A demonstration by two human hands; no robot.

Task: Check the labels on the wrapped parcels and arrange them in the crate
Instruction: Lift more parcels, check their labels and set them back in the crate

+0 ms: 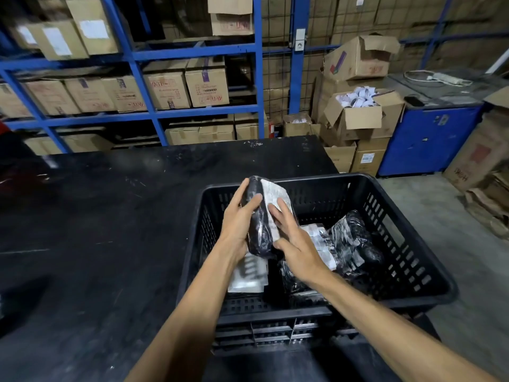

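Black wrap fills the left hand (239, 216), curled round the parcel (257, 232); the right hand (297, 244) lays straight fingers on its label (272, 197). Long axis pointing away, it hangs over the left half of the crate (396, 244), above other parcels (349, 244).

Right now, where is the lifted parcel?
In the head view, the parcel is above the left part of the crate; the left hand grips it and the right hand touches its label.

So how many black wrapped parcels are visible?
4 parcels: one between left hand and right hand above the black plastic crate; three inside: left, middle, right. Others may be hidden.
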